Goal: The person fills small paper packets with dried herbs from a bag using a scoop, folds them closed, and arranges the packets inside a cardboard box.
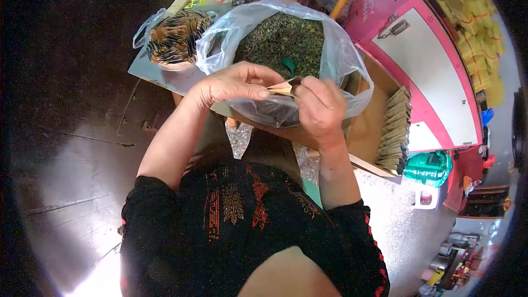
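A small tan folded paper packet (282,88) spans the gap between my two hands, above the near rim of a clear plastic bag. My left hand (242,82) pinches its left end between thumb and fingers. At the packet's right end, the fingers of my right hand (323,104) are curled closed on it. The clear bag (220,27) stands wide open, filled with crumbled dried dark green leaves (280,38). A small green scoop-like piece (288,65) lies on the leaves, just beyond the packet.
At the left, a round tub (176,66) bears piled brown folded pieces (179,36). A cardboard box (369,115) at the right holds a row of tan packets (395,129). Behind it stands a pink and white cabinet (423,38). A green plastic container (429,168) sits nearby.
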The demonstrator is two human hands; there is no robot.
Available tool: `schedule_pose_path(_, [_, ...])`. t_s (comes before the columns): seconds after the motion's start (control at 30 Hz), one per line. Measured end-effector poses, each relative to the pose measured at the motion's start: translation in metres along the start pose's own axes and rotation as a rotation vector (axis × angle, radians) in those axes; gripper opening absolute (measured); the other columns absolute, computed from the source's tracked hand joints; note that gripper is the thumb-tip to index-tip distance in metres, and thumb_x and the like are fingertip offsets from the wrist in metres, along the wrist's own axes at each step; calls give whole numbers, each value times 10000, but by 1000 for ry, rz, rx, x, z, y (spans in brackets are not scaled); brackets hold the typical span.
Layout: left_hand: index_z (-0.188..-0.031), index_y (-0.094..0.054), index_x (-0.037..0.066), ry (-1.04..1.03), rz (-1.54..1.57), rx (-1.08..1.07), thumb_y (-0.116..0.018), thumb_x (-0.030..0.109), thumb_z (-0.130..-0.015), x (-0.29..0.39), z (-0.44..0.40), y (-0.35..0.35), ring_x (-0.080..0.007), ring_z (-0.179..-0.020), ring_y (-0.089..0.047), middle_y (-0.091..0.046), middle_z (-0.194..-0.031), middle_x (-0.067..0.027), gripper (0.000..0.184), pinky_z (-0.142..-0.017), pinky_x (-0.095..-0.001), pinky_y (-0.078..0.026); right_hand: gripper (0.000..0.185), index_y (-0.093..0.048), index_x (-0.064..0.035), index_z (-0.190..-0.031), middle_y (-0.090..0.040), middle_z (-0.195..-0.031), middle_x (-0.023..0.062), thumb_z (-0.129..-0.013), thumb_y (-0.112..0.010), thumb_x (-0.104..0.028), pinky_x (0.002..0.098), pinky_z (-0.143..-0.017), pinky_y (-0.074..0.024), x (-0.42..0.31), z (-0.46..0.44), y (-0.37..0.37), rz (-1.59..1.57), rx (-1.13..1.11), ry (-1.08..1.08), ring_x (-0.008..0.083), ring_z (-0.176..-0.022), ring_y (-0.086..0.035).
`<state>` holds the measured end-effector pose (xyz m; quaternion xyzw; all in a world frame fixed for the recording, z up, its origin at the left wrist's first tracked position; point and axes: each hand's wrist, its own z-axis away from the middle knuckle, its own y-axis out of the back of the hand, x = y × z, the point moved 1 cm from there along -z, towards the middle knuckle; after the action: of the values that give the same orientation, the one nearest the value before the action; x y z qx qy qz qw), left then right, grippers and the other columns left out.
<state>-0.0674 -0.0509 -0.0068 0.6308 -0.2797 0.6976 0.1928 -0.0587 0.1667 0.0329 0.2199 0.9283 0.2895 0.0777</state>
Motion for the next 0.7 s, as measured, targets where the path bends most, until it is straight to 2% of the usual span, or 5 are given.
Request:
schedule_pose_path(0.2, [-1203, -547, 24, -117, -63, 90, -827, 139, -662, -3, -9, 1, -122, -1086, -520, -572, -1147, -31, 620, -975, -275, -402, 205, -631, -15, -833, -612, -857, 101, -629, -655, -1, 329, -609, -473, -3, 1, -5, -91, -75, -166, 271, -713, -587])
schedule_pose_path(0.37, [-1213, -537, 42, -153, -99, 151, -839, 131, -636, -1, -12, -3, -132, -1086, -514, -562, -1127, -27, 657, -945, -279, -423, 275, -641, 3, -1004, -648, -966, 108, -756, -637, -115, 297, -771, -473, -1, 9, -9, -832, -393, -870, 258, -805, -620])
schedule_pose_path(0.43, [-1210, -539, 56, -210, -437, 194, -840, 125, -627, 4, -11, -4, -137, -1067, -523, -562, -1113, -36, 660, -925, -288, -434, 290, -643, -6, -1029, -648, -995, 106, -772, -633, -138, 310, -812, -463, 2, 7, -9, -808, -452, -793, 256, -863, -611])
schedule_pose_path(0.57, [-1194, -549, 63, -213, -486, 222, -836, 117, -623, 6, -10, -10, -154, -1033, -546, -573, -1107, -45, 641, -896, -301, -451, 296, -650, -24, -1024, -640, -1018, 130, -766, -622, -167, 360, -891, -433, 14, 8, -14, -642, -525, -464, 285, -1031, -558])
schedule_pose_path(0.7, [-1199, -544, 51, -238, -737, 306, -818, 119, -648, 10, -14, -16, -159, -960, -576, -606, -1055, -58, 619, -834, -303, -480, 272, -654, -27, -987, -630, -1004, 150, -744, -608, -141, 393, -913, -416, 12, 0, -21, -387, -528, -386, 310, -1089, -520])
